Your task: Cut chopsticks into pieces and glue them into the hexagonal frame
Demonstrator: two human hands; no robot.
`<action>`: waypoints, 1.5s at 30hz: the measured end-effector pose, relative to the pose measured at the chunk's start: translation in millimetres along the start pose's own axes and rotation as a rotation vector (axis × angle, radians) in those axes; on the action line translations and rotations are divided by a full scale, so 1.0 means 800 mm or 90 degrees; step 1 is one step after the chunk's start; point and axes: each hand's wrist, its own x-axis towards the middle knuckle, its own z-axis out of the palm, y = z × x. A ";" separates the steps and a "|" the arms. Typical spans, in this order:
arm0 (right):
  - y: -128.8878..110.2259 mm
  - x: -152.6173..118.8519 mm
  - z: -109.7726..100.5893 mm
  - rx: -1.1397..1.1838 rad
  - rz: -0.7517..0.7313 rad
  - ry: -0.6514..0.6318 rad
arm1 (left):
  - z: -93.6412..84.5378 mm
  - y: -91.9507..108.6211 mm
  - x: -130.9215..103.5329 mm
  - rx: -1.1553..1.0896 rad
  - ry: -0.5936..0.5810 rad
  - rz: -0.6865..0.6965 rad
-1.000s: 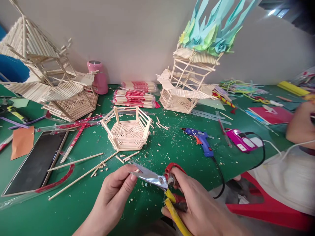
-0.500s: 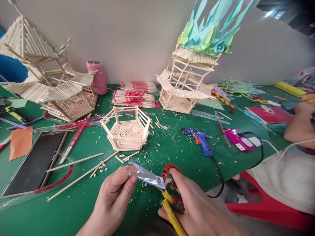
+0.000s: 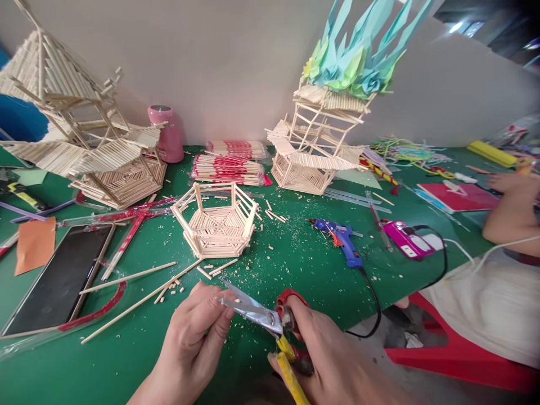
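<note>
In the lower middle of the head view, my left hand [image 3: 196, 329] is closed, thumb and fingertips pinched on a short wooden stick, most of it hidden by the fingers. A pale end shows by the blades. My right hand [image 3: 323, 351] grips scissors [image 3: 258, 315] with red and yellow handles. Their blades are slightly apart and point left, right at my left fingertips. Beyond my hands stands a small hexagonal frame [image 3: 219, 233] built of wooden sticks, with low railings on its sides. Loose sticks and short offcuts [image 3: 169, 292] lie to its front left.
A blue glue gun [image 3: 343, 242] lies to the right, its cable running off the table edge. Stick-built towers stand at left [image 3: 105, 152] and right [image 3: 312, 157]. A phone [image 3: 59, 275] lies left; stick packs [image 3: 228, 169] lie behind. Another person's arm [image 3: 512, 211] rests at far right.
The scissors and my right hand have shifted slightly left and down, with the blades a little closer together. My left hand barely moves. The other person's arm at far right has moved.
</note>
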 end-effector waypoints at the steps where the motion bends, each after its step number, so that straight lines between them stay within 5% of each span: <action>1: 0.001 0.000 0.001 0.012 -0.002 -0.009 | 0.000 0.001 0.000 0.003 0.000 0.002; 8: 0.003 -0.001 0.007 0.091 0.000 0.013 | 0.009 0.010 0.000 -0.059 -0.078 0.004; 14: 0.004 0.001 -0.002 0.190 0.048 0.042 | 0.004 0.003 -0.010 -0.248 -0.062 -0.323; 18: 0.006 -0.006 -0.005 0.097 0.049 0.037 | 0.005 -0.001 -0.010 -0.351 -0.067 -0.413; 37: -0.004 -0.007 0.002 0.043 0.056 0.029 | 0.009 0.003 -0.004 -0.212 0.070 -0.149; 45: -0.005 -0.006 0.004 0.047 0.070 0.017 | 0.012 0.002 -0.004 -0.135 0.092 -0.107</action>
